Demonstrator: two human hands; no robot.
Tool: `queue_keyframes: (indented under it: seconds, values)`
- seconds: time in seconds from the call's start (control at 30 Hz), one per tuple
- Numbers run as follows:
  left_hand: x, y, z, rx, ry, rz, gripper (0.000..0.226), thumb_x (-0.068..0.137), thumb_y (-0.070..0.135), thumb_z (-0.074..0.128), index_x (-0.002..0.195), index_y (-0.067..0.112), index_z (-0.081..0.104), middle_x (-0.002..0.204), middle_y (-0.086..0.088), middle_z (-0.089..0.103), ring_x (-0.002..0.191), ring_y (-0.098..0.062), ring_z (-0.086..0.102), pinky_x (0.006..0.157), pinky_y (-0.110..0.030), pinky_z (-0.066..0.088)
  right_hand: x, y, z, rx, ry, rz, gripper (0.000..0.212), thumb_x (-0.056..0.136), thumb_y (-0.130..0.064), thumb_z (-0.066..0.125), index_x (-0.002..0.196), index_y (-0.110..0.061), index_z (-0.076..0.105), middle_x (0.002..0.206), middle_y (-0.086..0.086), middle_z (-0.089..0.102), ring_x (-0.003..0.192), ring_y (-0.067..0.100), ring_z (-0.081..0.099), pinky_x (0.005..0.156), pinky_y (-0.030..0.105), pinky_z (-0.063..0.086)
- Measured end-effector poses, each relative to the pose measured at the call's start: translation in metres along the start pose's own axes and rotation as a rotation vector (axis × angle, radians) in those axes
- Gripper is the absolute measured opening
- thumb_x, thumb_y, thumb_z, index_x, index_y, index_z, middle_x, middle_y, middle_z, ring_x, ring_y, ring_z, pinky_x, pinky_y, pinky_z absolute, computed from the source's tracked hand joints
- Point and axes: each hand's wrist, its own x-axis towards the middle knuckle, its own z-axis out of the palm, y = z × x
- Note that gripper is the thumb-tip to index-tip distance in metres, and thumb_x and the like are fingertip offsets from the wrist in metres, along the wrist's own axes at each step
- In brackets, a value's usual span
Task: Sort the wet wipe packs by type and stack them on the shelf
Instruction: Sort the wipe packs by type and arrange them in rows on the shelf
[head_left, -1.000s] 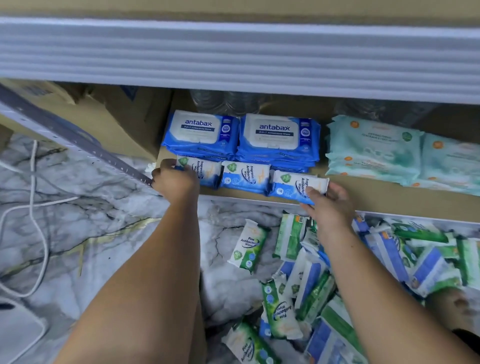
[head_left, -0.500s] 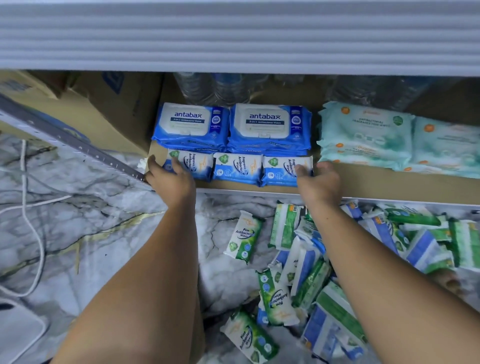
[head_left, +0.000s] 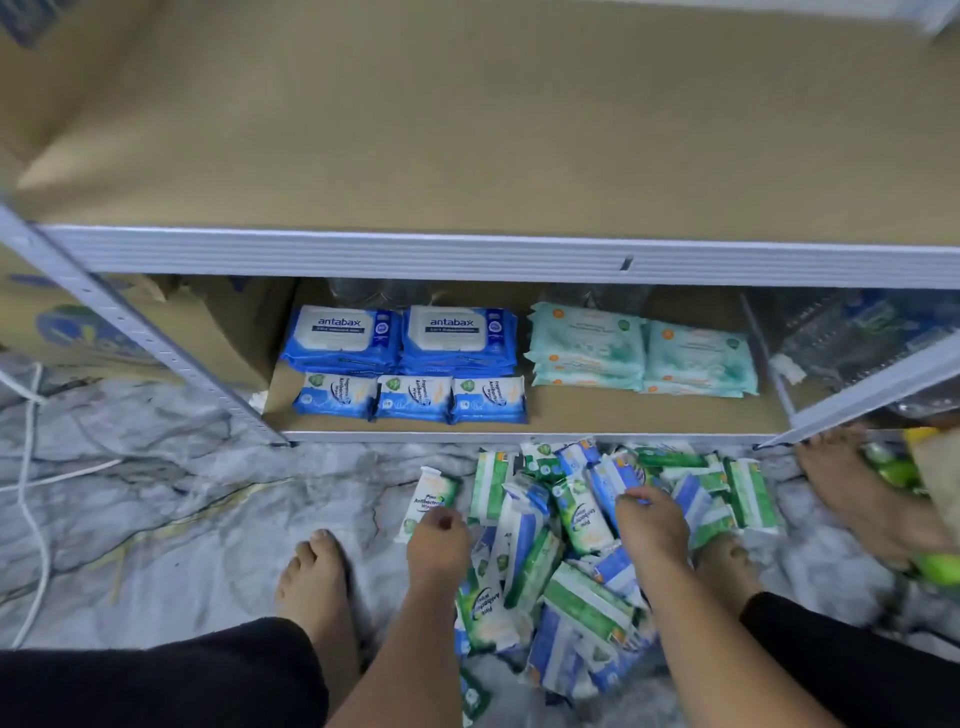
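Three small blue wipe packs (head_left: 413, 397) lie in a row at the front of the lower shelf (head_left: 623, 410). Behind them are two stacks of blue antabax packs (head_left: 395, 338), and two stacks of teal packs (head_left: 641, 348) sit to the right. A loose pile of green and blue packs (head_left: 566, 571) covers the marble floor in front of the shelf. My left hand (head_left: 439, 540) curls over the lower end of a green pack (head_left: 430, 491) at the pile's left edge. My right hand (head_left: 652, 525) has its fingertips on a blue pack (head_left: 610, 480) in the pile; its grip is unclear.
My bare feet (head_left: 311, 582) flank the pile, and another person's foot (head_left: 852, 488) stands by the right shelf post. A cardboard box (head_left: 78, 332) sits behind the slanted left upright (head_left: 145, 338). White cables (head_left: 31, 467) run along the floor. Wrapped bottles (head_left: 852, 332) fill the shelf's right end.
Both hands have left the row of small blue packs on the shelf and come down to the floor pile. The view has pulled back and up, showing the upper shelf board.
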Motion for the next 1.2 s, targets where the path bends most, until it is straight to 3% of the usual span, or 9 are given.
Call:
queue_keyframes:
  seconds: [0.13,0.27,0.4,0.5,0.6,0.7,0.8,0.93,1.2]
  values:
    - [-0.033,-0.015,0.008,0.151,-0.161,0.027,0.029,0.094,0.023,0.055,0.119,0.019,0.069,0.102,-0.007,0.072,0.079,-0.022,0.065,0.066,-0.026,0.052,-0.006,0.036,-0.024,-0.06,-0.078,0.04,0.02,0.095,-0.017,0.057,0.113,-0.021,0.065,0.084,0.01,0.067,0.052,0.024,0.048,0.054,0.033,0.039]
    - [-0.046,-0.011,0.012,0.284,-0.227,0.087,0.027,0.098,0.023,0.056,0.12,0.014,0.068,0.098,-0.007,0.071,0.065,-0.014,0.062,0.05,-0.017,0.047,-0.011,0.049,-0.033,-0.134,-0.141,0.002,0.024,0.098,-0.019,0.055,0.121,-0.021,0.064,0.083,0.007,0.065,0.049,0.022,0.044,0.05,0.028,0.035]
    - [-0.042,-0.003,0.025,0.378,-0.238,0.127,0.038,0.098,0.032,0.055,0.132,0.018,0.064,0.121,-0.006,0.07,0.103,-0.024,0.068,0.09,-0.031,0.055,-0.009,0.046,-0.034,-0.212,-0.198,-0.067,0.033,0.104,-0.022,0.049,0.137,-0.023,0.053,0.109,0.002,0.063,0.064,0.022,0.052,0.053,0.028,0.037]
    - [-0.035,0.001,0.038,0.409,-0.19,0.139,0.042,0.099,0.038,0.052,0.135,0.018,0.061,0.118,-0.004,0.071,0.1,-0.022,0.067,0.088,-0.03,0.053,0.003,0.047,-0.026,-0.258,-0.151,-0.14,0.045,0.103,-0.024,0.054,0.147,-0.021,0.046,0.146,0.008,0.049,0.088,0.022,0.056,0.071,0.034,0.046]
    - [-0.029,0.007,0.049,0.429,-0.121,0.119,0.033,0.097,0.037,0.057,0.121,0.016,0.063,0.098,-0.001,0.07,0.084,-0.018,0.065,0.073,-0.026,0.05,0.02,0.048,-0.017,-0.418,-0.112,-0.204,0.056,0.101,-0.029,0.056,0.154,-0.02,0.037,0.154,0.008,0.04,0.123,0.032,0.053,0.093,0.045,0.051]
    - [-0.026,0.009,0.062,0.432,-0.056,0.171,0.029,0.09,0.04,0.068,0.101,0.016,0.057,0.078,0.002,0.068,0.07,-0.016,0.063,0.064,-0.029,0.052,0.036,0.045,-0.009,-0.641,-0.084,-0.28,0.063,0.102,-0.033,0.053,0.158,-0.019,0.027,0.158,0.01,0.031,0.137,0.037,0.039,0.102,0.049,0.046]
    - [-0.025,0.006,0.077,0.441,-0.008,0.208,0.034,0.086,0.042,0.073,0.088,0.015,0.053,0.072,-0.002,0.062,0.062,-0.017,0.057,0.05,-0.028,0.04,0.052,0.043,0.002,-0.775,-0.081,-0.33,0.067,0.102,-0.037,0.052,0.158,-0.016,0.023,0.157,0.011,0.03,0.138,0.036,0.036,0.099,0.049,0.047]
    - [-0.019,0.0,0.092,0.439,0.033,0.228,0.03,0.087,0.035,0.074,0.079,0.015,0.054,0.078,-0.005,0.059,0.062,-0.02,0.051,0.052,-0.029,0.031,0.068,0.047,0.016,-0.881,-0.046,-0.372,0.08,0.095,-0.046,0.061,0.157,-0.013,0.024,0.153,0.011,0.034,0.136,0.035,0.037,0.101,0.047,0.047]
    - [-0.014,0.002,0.086,0.41,-0.037,0.212,0.027,0.089,0.03,0.072,0.072,0.015,0.058,0.071,-0.005,0.063,0.058,-0.02,0.054,0.052,-0.028,0.041,0.061,0.041,0.011,-0.792,-0.027,-0.334,0.075,0.093,-0.043,0.064,0.154,-0.011,0.033,0.152,0.013,0.038,0.133,0.035,0.043,0.096,0.045,0.05]
